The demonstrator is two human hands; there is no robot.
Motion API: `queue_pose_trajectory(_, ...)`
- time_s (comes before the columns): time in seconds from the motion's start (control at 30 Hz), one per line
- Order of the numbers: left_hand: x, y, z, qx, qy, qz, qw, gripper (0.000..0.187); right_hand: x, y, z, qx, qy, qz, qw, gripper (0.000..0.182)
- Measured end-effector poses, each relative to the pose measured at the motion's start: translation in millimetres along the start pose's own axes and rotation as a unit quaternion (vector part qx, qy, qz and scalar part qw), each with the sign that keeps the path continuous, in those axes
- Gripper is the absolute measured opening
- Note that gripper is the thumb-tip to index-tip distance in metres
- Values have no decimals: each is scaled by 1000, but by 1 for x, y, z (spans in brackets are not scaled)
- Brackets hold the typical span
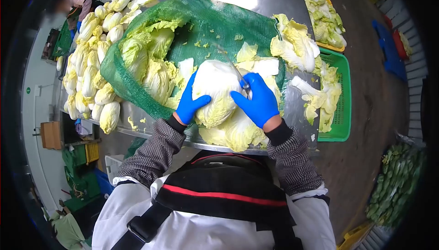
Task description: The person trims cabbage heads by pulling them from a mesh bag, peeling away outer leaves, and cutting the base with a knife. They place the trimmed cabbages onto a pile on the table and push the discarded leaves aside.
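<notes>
A pale napa cabbage [215, 90] is in front of me, above the near edge of the metal table. My left hand [189, 101], in a blue glove, is closed around its left side with the thumb across the front. On the right, my gloved right hand [257, 99] grips a knife [234, 66], whose thin blade points up and away along the cabbage; the thumb touches the cabbage. Loose outer leaves [238, 133] lie beneath. Behind, a green mesh sack [206, 26] lies open, with whole cabbages [157, 78] inside its left part.
Many trimmed cabbages [89, 74] are piled on the left of the metal table [297, 92]. Cut leaves [295, 44] lie at the right edge, beside a green crate [343, 99] and a yellow crate [340, 48] of leaves. Another person [80, 3] stands at far left.
</notes>
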State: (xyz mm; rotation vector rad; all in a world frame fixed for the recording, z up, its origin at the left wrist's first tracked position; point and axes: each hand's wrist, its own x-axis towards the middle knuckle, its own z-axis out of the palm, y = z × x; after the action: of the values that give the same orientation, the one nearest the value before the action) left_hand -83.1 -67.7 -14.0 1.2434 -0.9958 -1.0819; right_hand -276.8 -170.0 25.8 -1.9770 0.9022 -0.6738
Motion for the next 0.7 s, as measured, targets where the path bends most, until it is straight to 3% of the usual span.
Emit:
queue_pose_trajectory(0.07, -8, -2, 1, -136, 36, -50, 989, 77, -15, 12, -1, -4, -62, 21, 998, 36)
queue_pose_trajectory(0.13, -9, -7, -4, -168, 52, -47, 983, 72, -32, 38, 8, 67, -65, 34, 995, 31)
queue_pose_trajectory(0.2, -12, -4, -6, -256, 69, -63, 962, 70, -41, 54, 3, 73, 30, 126, 989, 29)
queue_pose_trajectory(0.23, -16, -5, -10, -319, 73, -124, 937, 66, -38, 59, -4, -21, 30, 141, 989, 30)
queue_pose_trajectory(0.27, -19, -5, -13, -319, 73, -124, 937, 66, -35, 64, -10, -115, 30, 157, 980, 31)
queue_pose_trajectory(0.3, -21, 0, -13, -385, 74, -145, 908, 64, -29, 59, -12, -155, 30, 113, 981, 43)
queue_pose_trajectory(0.33, -19, 4, -13, -449, 72, -164, 876, 62, -24, 52, -13, -155, 34, 111, 981, 43)
queue_pose_trajectory(0.4, -15, 7, -8, -467, 53, -163, 867, 62, -15, 21, -11, -24, 29, 31, 999, 60)
queue_pose_trajectory(0.47, -7, 15, 3, -470, 27, -150, 870, 62, 0, -8, -9, 129, -75, 113, 982, 71)
queue_pose_trajectory(0.53, -5, 1, 7, -448, 27, -161, 879, 57, 4, -15, -3, 176, -92, 136, 971, 70)
queue_pose_trajectory(0.6, 10, -10, 7, -267, 81, -134, 951, 53, 4, -3, 5, 311, -74, 172, 932, 67)
queue_pose_trajectory(0.63, 14, -4, 4, -165, 127, -45, 977, 55, 2, 1, 8, 261, -60, 203, 942, 67)
queue_pose_trajectory(0.7, 2, 3, 13, 52, 96, 17, 994, 68, 1, 6, 22, 210, -59, 182, 959, 68)
